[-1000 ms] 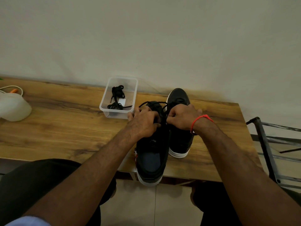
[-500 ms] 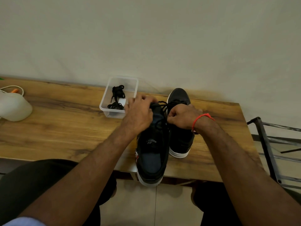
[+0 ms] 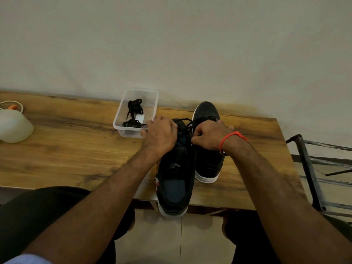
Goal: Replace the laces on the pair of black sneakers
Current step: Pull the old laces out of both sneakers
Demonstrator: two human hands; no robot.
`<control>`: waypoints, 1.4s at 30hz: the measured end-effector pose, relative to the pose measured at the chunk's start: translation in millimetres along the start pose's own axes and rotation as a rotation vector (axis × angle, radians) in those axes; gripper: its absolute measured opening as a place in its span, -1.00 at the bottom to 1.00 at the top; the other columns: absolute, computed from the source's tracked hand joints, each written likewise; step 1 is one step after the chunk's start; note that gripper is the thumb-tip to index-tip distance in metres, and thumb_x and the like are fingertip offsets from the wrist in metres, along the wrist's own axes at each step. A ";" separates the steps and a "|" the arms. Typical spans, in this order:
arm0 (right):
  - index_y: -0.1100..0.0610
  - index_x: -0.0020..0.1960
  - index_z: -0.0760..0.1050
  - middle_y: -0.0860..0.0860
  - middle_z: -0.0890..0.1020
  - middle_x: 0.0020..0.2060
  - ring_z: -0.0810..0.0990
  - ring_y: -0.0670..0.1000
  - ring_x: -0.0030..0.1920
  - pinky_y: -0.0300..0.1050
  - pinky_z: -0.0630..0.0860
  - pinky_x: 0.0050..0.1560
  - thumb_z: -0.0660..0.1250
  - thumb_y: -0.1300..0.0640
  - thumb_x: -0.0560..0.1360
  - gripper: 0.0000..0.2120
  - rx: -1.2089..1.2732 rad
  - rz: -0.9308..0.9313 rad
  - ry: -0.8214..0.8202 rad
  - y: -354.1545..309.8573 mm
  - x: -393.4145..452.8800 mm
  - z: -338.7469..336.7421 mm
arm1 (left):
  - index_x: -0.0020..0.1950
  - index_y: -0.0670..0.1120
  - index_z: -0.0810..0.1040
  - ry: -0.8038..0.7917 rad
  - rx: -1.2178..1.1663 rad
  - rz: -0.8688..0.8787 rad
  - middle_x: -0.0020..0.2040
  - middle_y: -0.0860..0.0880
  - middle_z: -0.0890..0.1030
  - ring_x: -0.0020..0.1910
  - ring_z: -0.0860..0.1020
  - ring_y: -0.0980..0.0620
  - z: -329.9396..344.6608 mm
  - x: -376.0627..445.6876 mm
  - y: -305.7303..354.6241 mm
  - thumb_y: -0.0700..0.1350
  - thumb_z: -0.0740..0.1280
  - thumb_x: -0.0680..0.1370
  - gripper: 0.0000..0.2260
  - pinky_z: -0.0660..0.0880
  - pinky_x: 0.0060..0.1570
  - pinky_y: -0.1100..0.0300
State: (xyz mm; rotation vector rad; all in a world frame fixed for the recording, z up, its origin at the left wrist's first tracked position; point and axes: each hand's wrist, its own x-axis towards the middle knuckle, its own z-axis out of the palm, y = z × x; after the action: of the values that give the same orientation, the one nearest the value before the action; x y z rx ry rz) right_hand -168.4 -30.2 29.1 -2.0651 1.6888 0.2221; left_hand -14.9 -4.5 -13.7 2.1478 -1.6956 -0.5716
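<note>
Two black sneakers with white soles stand side by side on the wooden table (image 3: 76, 153). The left sneaker (image 3: 176, 180) overhangs the table's front edge, heel toward me. The right sneaker (image 3: 208, 162) sits farther back. My left hand (image 3: 161, 136) lies over the front of the left sneaker, fingers curled on its laced part. My right hand (image 3: 211, 136), with a red thread at the wrist, pinches a black lace (image 3: 187, 123) that loops between the two hands. The eyelets are hidden under my hands.
A clear plastic box (image 3: 152, 103) with two bundled black laces (image 3: 134, 109) stands just left of my left hand. A white rounded object (image 3: 13, 125) lies at the table's far left. A dark metal rack (image 3: 312, 168) stands to the right. A wall runs behind the table.
My left hand slid forward from the sneaker's tongue toward its toe, uncovering the tongue. The right hand stayed in place on the lace.
</note>
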 end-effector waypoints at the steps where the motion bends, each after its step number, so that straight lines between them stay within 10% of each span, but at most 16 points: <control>1: -0.03 0.01 0.63 0.00 0.55 0.05 0.33 0.16 0.27 0.12 0.20 0.16 0.31 -0.12 0.56 -0.79 -0.005 0.001 0.003 -0.6 -0.3 0.3 | 0.24 -0.04 0.57 0.060 0.011 -0.034 0.32 -0.06 0.43 0.31 0.35 -0.13 -5.5 0.8 0.0 0.04 0.15 0.71 -0.72 0.28 0.24 -0.11; 9: -0.01 -0.01 0.63 0.00 0.52 0.00 0.32 0.15 0.24 0.13 0.21 0.20 0.28 -0.12 0.57 -0.77 -0.007 0.010 -0.013 -3.5 -2.9 -1.6 | 0.33 0.03 0.44 0.148 -0.110 0.002 0.37 -0.09 0.37 0.33 0.36 -0.13 -12.7 0.2 -2.4 -0.09 0.25 0.67 -0.77 0.31 0.29 -0.12; 17: -0.07 -0.08 0.63 -0.11 0.51 -0.20 0.40 0.11 0.12 0.10 0.33 0.15 0.21 -0.35 0.54 -0.60 -0.169 -0.102 -0.121 3.8 -4.1 -16.1 | 0.10 0.22 0.60 -0.213 0.061 0.230 0.32 0.07 0.45 0.37 0.32 -0.07 -7.8 -0.6 0.0 -0.12 0.26 0.62 -0.76 0.21 0.25 -0.10; 20: -0.12 -0.05 0.62 -0.14 0.53 -0.15 0.43 0.05 0.12 0.04 0.32 0.05 0.31 -0.25 0.55 -0.76 -0.281 -0.177 -0.102 6.2 -4.3 -22.7 | 0.11 0.15 0.58 -0.051 -0.054 0.179 0.27 0.02 0.51 0.29 0.43 -0.05 -10.0 2.1 -2.4 -0.23 0.19 0.61 -0.70 0.34 0.32 -0.15; 24: -0.01 0.15 0.60 -0.11 0.65 -0.13 0.60 -0.11 -0.11 -0.33 0.49 -0.06 0.32 0.05 0.61 -0.84 0.436 -0.248 0.442 0.2 4.1 -22.9 | 0.22 -0.05 0.43 0.120 -0.322 0.050 -0.03 -0.11 0.59 -0.15 0.55 -0.01 -14.2 7.0 -7.8 -0.22 0.13 0.65 -0.81 0.44 -0.25 0.13; 27: -0.09 0.49 0.36 -0.16 0.62 0.21 0.62 -0.13 0.06 -0.37 0.49 0.09 0.24 0.22 0.62 -0.52 0.678 -0.309 0.355 -6.1 6.6 -22.4 | 0.15 -0.05 0.44 0.036 -0.331 0.032 -0.11 -0.07 0.65 -0.16 0.61 -0.01 -16.5 5.4 -8.4 -0.17 0.12 0.67 -0.86 0.48 -0.28 0.14; 32: -0.05 0.02 0.64 -0.04 0.69 -0.12 0.64 0.01 -0.08 -0.15 0.56 -0.02 0.32 -0.09 0.55 -0.82 0.225 -0.189 0.313 -4.6 6.9 -14.4 | 0.02 -0.01 0.60 -0.082 -0.159 0.137 -0.04 0.00 0.63 -0.15 0.54 0.09 -9.0 3.9 -4.7 -0.13 0.26 0.64 -0.88 0.43 -0.23 0.22; 34: -0.03 -0.17 0.57 -0.02 0.62 -0.23 0.62 0.05 -0.16 -0.03 0.59 -0.10 0.29 -0.30 0.48 -0.65 0.055 -0.140 0.200 -6.9 4.3 -4.1 | 0.11 -0.02 0.63 -0.143 -0.130 0.165 0.02 0.02 0.62 -0.10 0.56 0.13 -6.6 4.5 -6.4 -0.13 0.31 0.63 -0.88 0.41 -0.24 0.30; 42: 0.03 -0.05 0.51 0.00 0.53 -0.21 0.56 0.10 -0.10 0.07 0.52 0.06 0.30 -0.24 0.52 -0.67 -0.232 -0.106 0.026 -11.2 1.5 6.4 | 0.18 0.01 0.66 -0.168 -0.014 0.288 0.19 0.02 0.54 0.15 0.51 0.09 -6.4 4.5 -10.8 -0.08 0.48 0.53 -0.78 0.46 0.14 0.21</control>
State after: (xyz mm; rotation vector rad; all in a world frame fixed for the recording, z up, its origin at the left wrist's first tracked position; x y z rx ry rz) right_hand -156.3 -27.2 25.6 -2.3279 1.6282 0.3733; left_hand -1.6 -6.3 -14.1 1.8424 -2.0376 -0.6920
